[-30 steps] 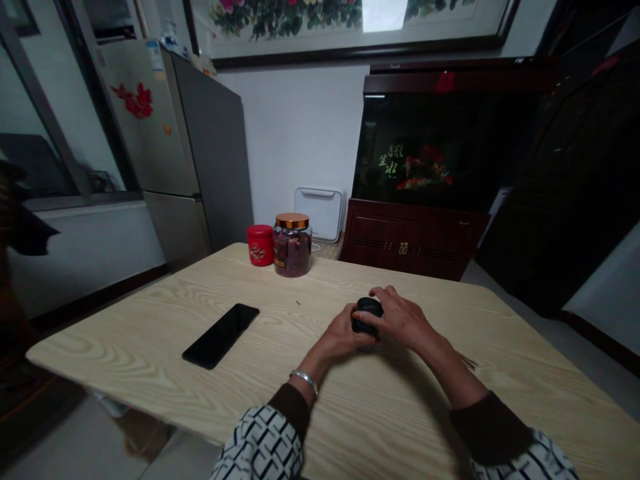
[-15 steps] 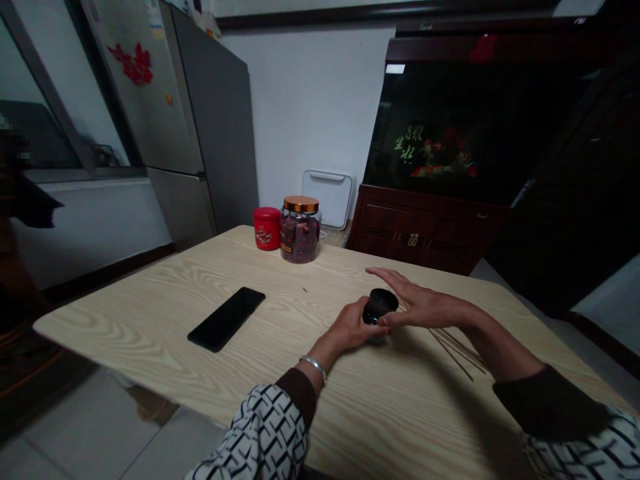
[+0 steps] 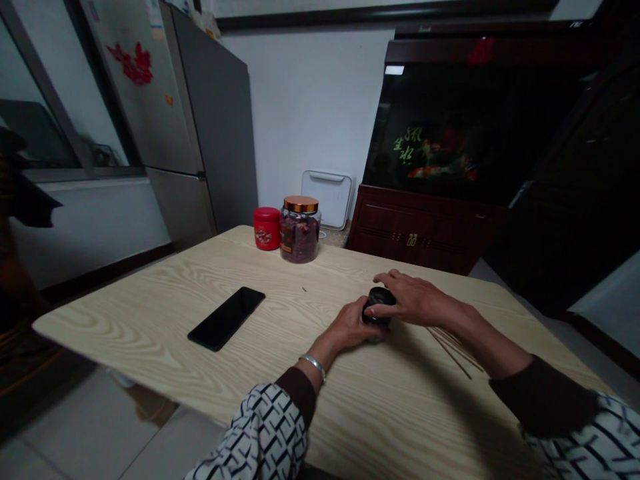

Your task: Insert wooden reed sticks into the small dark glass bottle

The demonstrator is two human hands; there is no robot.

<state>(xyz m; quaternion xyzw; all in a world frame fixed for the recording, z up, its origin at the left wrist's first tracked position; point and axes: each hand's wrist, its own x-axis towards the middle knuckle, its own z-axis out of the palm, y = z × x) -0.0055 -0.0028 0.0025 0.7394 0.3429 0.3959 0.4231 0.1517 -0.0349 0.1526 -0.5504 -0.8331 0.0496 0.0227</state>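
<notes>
A small jar (image 3: 376,339) with a glassy lower edge stands on the table, mostly covered by fingers. Its round black lid (image 3: 382,295) faces up. My left hand (image 3: 350,325) is closed around the jar from the left side. Over the lid comes my right hand (image 3: 417,298) from the right, thumb against the near rim and fingers bent along the far rim. Several thin brown sticks (image 3: 455,355) lie on the table beneath my right wrist, their far ends hidden by it.
A black smartphone (image 3: 227,319) lies on the wooden table (image 3: 150,307) to the left. Toward the back edge stand a red canister (image 3: 267,229) and a large clear jar (image 3: 300,233) with a copper-coloured lid. Behind are a refrigerator (image 3: 220,127) and a dark aquarium cabinet (image 3: 425,227).
My right hand has come down and left onto the black lid, its fingers bending from outstretched to around the rim. My left hand stays on the jar.
</notes>
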